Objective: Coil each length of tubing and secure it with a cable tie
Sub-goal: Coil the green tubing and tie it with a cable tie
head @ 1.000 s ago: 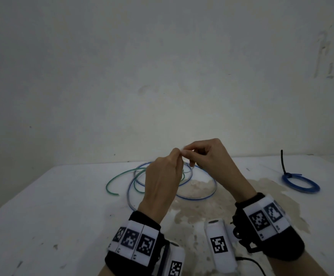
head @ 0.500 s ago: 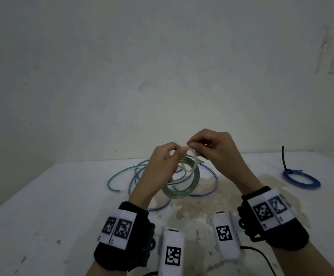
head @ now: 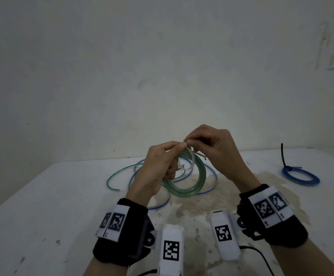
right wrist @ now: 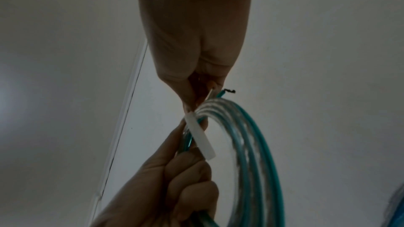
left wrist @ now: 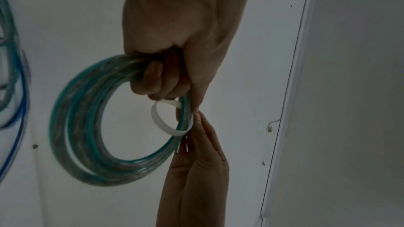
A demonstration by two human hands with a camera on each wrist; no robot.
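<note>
A coil of clear green tubing (head: 192,188) hangs from my left hand (head: 179,148) above the white table (head: 42,196). The fingers curl round the coil (left wrist: 72,127) near its top. A white cable tie (head: 190,160) forms a loose loop around the strands of the coil. My right hand (head: 189,141) pinches the tie's end right beside the left fingertips. In the left wrist view the tie (left wrist: 161,123) stands wide of the strands. From the right wrist, the tie (right wrist: 200,135) crosses the coil (right wrist: 251,144) between both hands.
Loose green tubing (head: 118,174) and blue-striped clear tubing (head: 208,188) lie tangled on the table under my hands. A blue coil (head: 299,176) bound with a black cable tie (head: 283,156) lies at the right. A stained patch marks the table's middle. A plain wall stands behind.
My left wrist has turned and both hands have lifted a little, so the green coil and the white tie loop, hidden behind the left hand before, now hang in view.
</note>
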